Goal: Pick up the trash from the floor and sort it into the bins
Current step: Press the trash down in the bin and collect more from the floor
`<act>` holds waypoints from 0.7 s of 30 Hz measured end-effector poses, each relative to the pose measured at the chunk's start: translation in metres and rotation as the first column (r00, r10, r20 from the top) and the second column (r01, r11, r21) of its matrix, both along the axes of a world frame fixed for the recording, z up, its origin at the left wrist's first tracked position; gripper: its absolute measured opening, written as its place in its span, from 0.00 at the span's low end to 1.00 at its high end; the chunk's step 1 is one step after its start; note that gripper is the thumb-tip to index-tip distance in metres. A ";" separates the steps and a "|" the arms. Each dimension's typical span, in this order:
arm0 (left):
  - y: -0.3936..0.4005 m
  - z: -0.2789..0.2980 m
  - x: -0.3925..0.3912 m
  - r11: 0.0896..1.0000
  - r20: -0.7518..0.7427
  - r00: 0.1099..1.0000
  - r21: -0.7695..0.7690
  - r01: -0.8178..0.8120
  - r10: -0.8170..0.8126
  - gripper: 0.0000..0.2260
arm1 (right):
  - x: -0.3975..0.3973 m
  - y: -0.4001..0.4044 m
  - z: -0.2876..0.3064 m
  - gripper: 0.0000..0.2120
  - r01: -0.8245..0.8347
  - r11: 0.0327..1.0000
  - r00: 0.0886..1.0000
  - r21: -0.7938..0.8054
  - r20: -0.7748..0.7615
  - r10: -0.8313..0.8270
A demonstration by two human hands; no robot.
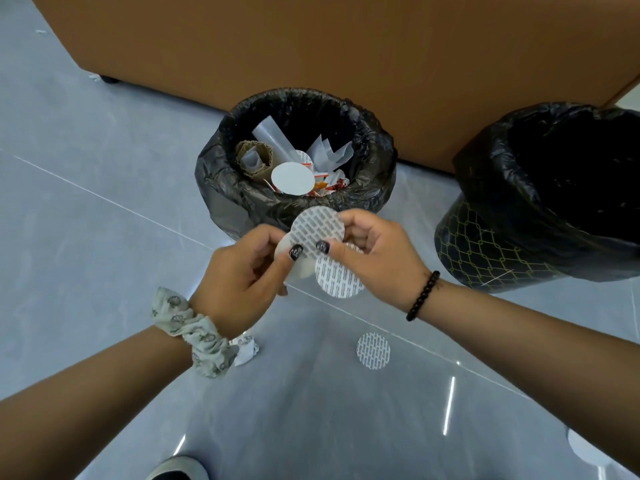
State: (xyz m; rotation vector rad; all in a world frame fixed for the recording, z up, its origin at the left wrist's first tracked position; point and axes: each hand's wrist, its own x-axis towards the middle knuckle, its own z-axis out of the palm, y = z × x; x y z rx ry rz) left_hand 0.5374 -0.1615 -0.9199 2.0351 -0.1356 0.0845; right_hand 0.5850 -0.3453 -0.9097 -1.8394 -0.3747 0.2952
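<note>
Both my hands meet just in front of the left bin. My left hand and my right hand each pinch the same round printed white disc by the thumb. A second printed disc hangs lower, held by my right hand. More white discs sit behind my left thumb. The left bin, lined with a black bag, holds cardboard, plastic sheets, wrappers and a plain white disc. The right bin, black with a gold pattern, looks empty inside.
On the grey tiled floor lie a printed disc, a crumpled white wrapper under my left wrist and a white scrap at the right edge. A brown cabinet stands behind the bins. My shoe shows at the bottom.
</note>
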 end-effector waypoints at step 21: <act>0.025 -0.018 0.024 0.956 -0.182 0.950 -0.102 -0.276 0.255 0.09 | 0.074 0.016 0.040 0.10 0.469 0.878 0.870 -0.091 -0.121 -0.478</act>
